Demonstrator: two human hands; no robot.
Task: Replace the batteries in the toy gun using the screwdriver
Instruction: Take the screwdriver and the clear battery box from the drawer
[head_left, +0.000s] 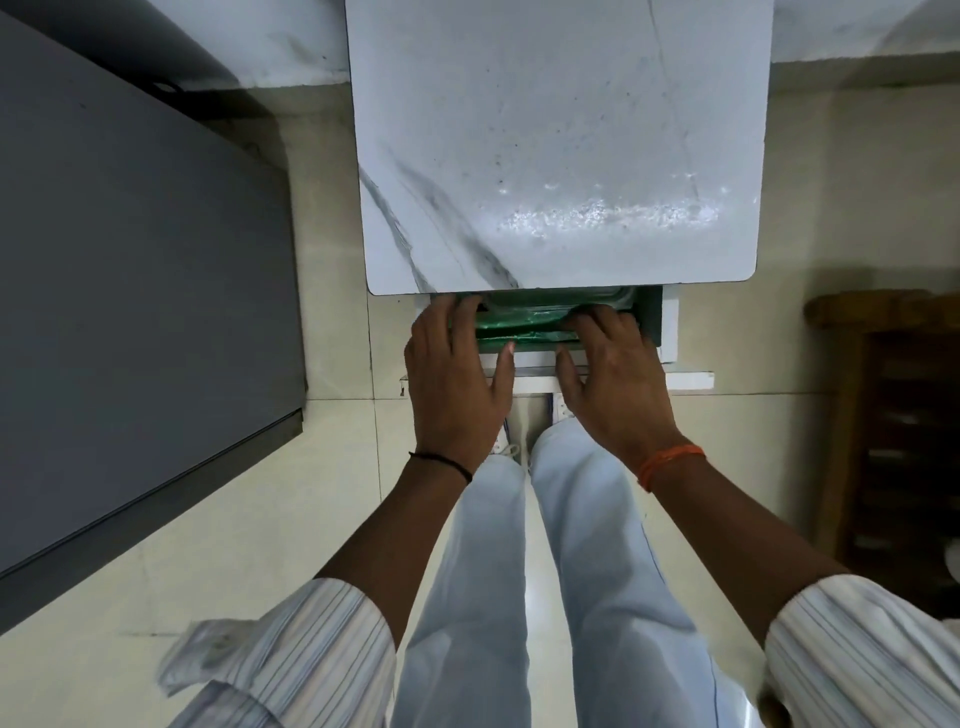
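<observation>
both hands reaching into an open drawer (669, 332) under the marble-patterned table (561, 156), onto something green (524, 325) and glossy lying inside. left hand (457, 374) resting at the left end of the green thing, fingers bent over its edge and tips lost in the shadow; thumb lying straight along the near edge. right hand (613, 374) doing the same at the right end, fingers spread and curving down onto the top, thumb pointing back towards the drawer front. cannot tell whether either hand is truly gripping or only resting on it.

toy gun not showing as such; possibly the green thing or inside it, only a guess. screwdriver and batteries nowhere visible.

outward from the hands: a black band on the left wrist, an orange band on the right, striped sleeves rolled back, pale trousers below, a dark grey cabinet (130, 312) well off to the left, a wooden shelf (904, 426) off to the right.

likely risks: lifting with a loose hold on a slick surface, letting it slip and drop to the floor; catching it against the underside of the tabletop just above, since the drawer seems only partly out.

hidden: fingertips, the far part of the drawer, the true shape of the green thing. lower right corner blurred.
</observation>
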